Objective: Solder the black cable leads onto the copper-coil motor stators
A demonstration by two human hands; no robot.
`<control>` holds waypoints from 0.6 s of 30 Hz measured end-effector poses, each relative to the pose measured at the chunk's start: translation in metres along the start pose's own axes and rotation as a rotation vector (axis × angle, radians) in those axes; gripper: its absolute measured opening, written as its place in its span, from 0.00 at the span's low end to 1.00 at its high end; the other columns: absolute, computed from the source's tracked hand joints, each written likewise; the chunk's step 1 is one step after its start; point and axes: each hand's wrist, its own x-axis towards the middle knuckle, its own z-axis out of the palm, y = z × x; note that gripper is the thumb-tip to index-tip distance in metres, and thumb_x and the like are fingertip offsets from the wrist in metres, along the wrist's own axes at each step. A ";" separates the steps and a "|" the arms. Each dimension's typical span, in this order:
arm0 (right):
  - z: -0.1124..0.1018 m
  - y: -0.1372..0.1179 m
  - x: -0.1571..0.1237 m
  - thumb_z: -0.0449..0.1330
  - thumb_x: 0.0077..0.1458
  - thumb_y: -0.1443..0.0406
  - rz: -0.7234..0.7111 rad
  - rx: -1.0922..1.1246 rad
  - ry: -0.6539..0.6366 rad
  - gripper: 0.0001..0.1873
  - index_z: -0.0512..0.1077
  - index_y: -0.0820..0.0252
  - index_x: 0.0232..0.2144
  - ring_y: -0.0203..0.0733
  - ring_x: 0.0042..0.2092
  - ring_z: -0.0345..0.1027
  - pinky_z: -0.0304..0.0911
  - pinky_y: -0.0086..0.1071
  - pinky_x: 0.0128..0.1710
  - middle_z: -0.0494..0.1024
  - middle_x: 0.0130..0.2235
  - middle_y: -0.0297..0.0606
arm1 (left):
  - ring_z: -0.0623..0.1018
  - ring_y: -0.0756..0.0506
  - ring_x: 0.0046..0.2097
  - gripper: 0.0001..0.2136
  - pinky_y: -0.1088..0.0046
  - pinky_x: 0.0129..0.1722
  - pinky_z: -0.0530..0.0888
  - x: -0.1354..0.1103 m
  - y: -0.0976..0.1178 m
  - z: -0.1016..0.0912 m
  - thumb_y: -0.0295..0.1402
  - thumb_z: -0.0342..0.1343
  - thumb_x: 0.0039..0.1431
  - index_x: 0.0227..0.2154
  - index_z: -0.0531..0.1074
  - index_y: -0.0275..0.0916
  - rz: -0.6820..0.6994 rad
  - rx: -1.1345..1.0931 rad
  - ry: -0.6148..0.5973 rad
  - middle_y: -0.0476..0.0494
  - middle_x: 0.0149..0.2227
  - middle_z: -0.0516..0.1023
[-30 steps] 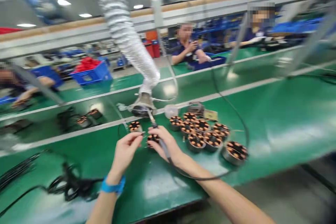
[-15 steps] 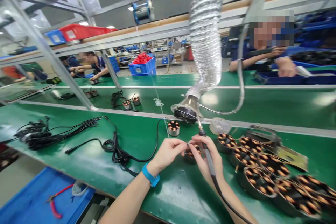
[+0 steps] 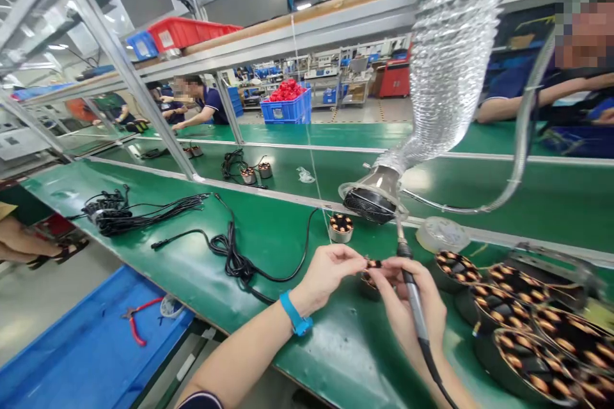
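Observation:
My left hand (image 3: 330, 273), with a blue band at the wrist, pinches at the top of a copper-wound motor stator (image 3: 368, 282); whatever is between the fingertips is too small to make out. My right hand (image 3: 417, 297) holds a soldering iron (image 3: 415, 314), its tip pointing up and away toward the fume hood. The thumb and forefinger of that hand also meet over the same stator, which the fingers partly hide. Just behind stands another stator (image 3: 341, 230) on the green bench (image 3: 330, 351).
A fume extraction hood (image 3: 374, 195) hangs just beyond my hands. Several stators (image 3: 508, 307) crowd the right side. Black cables (image 3: 235, 249) lie left, with a cable bundle (image 3: 115, 214) farther off. Red-handled pliers (image 3: 137, 326) rest in a blue tray (image 3: 86, 345). Co-workers sit across the bench.
The view has swung left, so the bench and things on it appear farther right. Both hands stay together at the stator, and the soldering iron remains in my right hand.

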 end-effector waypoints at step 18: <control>-0.011 -0.011 0.003 0.62 0.59 0.70 -0.212 -0.030 -0.109 0.10 0.70 0.54 0.42 0.45 0.47 0.72 0.69 0.41 0.49 0.75 0.39 0.38 | 0.68 0.51 0.29 0.13 0.76 0.31 0.64 -0.009 0.003 -0.006 0.39 0.64 0.54 0.27 0.75 0.32 0.021 0.401 -0.259 0.48 0.26 0.73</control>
